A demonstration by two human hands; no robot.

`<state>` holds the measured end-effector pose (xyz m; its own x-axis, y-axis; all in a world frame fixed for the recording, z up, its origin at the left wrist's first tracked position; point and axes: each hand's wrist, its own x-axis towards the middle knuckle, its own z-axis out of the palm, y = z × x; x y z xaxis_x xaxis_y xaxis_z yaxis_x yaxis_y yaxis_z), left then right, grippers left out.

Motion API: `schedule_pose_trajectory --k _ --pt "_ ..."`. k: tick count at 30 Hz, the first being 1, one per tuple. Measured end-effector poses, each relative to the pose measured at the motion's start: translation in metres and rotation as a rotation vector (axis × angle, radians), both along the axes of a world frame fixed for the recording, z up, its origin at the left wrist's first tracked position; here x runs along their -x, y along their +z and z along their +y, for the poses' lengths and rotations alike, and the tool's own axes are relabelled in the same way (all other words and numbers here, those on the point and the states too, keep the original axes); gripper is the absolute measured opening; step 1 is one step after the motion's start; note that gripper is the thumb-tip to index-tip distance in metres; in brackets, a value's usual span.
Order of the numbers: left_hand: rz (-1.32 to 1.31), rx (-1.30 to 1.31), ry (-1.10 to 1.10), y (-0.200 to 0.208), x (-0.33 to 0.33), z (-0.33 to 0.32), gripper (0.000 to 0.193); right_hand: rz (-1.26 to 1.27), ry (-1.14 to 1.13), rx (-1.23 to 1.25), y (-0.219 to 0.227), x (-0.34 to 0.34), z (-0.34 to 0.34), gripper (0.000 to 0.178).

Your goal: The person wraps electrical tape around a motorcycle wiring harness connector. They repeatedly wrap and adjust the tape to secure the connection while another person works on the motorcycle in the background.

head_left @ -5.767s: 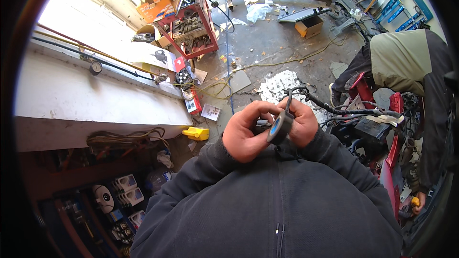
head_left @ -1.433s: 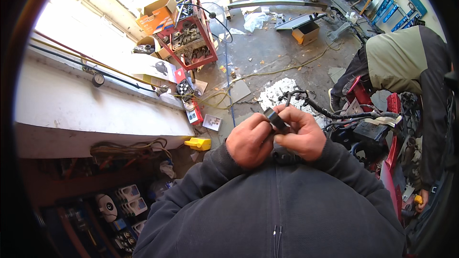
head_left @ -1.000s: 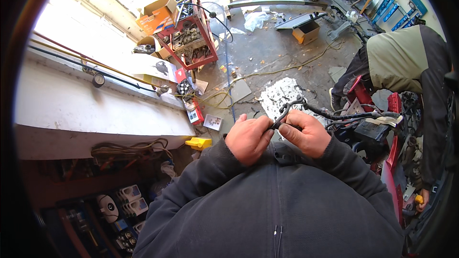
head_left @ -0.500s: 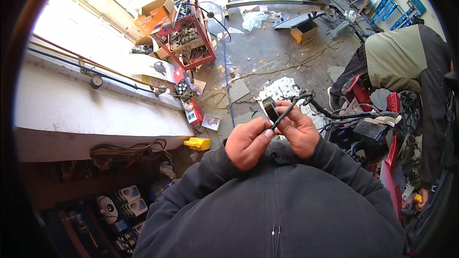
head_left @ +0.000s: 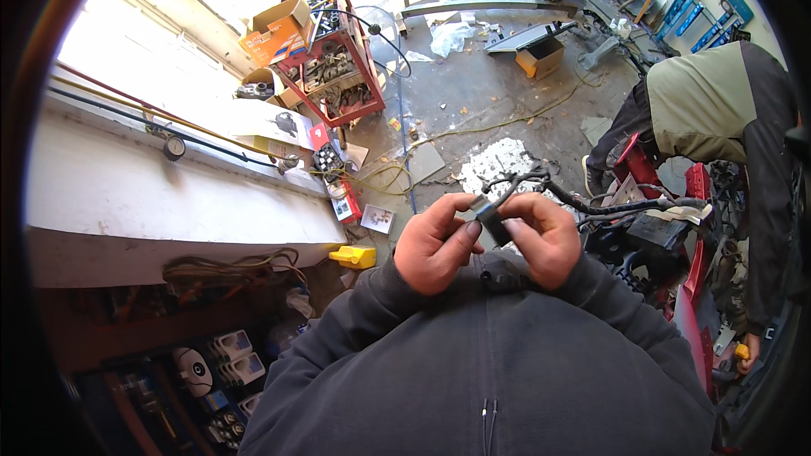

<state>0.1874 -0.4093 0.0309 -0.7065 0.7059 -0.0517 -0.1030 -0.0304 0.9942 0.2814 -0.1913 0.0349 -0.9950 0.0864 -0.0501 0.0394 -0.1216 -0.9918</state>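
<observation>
Fingers of our left hand close on the left side of a roll of black tape, tilted in front of our chest. Our right hand curls in from the other side, thumb beside the roll, fingertips partly hidden where a thin dark cable passes behind it; we cannot tell whether they grip cable, roll or both. To lay tape evenly, we judge it best to hold the cable straight and steady, pull each turn snug and overlap it, with the roll close to the work. Beyond our hands, the cable joins a thicker harness running right toward a red panel; leaving slack there should prevent tugging. A co-worker bends beside the panel. Farther off, ahead and left, stands a red cart.
</observation>
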Motion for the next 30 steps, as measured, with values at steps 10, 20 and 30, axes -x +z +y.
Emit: schedule_pose_trajectory --k 10,20,30 --pt "1.019 0.46 0.008 0.01 0.008 0.003 0.035 -0.027 0.177 -0.203 0.024 0.0 0.007 0.033" --pt "1.036 0.426 -0.125 0.007 0.018 0.007 0.012 -0.347 0.197 -0.159 -0.004 0.01 0.006 0.037" --pt "0.398 0.187 -0.144 0.008 0.011 0.004 0.017 -0.048 0.071 -0.237 -0.018 0.002 0.008 0.027"
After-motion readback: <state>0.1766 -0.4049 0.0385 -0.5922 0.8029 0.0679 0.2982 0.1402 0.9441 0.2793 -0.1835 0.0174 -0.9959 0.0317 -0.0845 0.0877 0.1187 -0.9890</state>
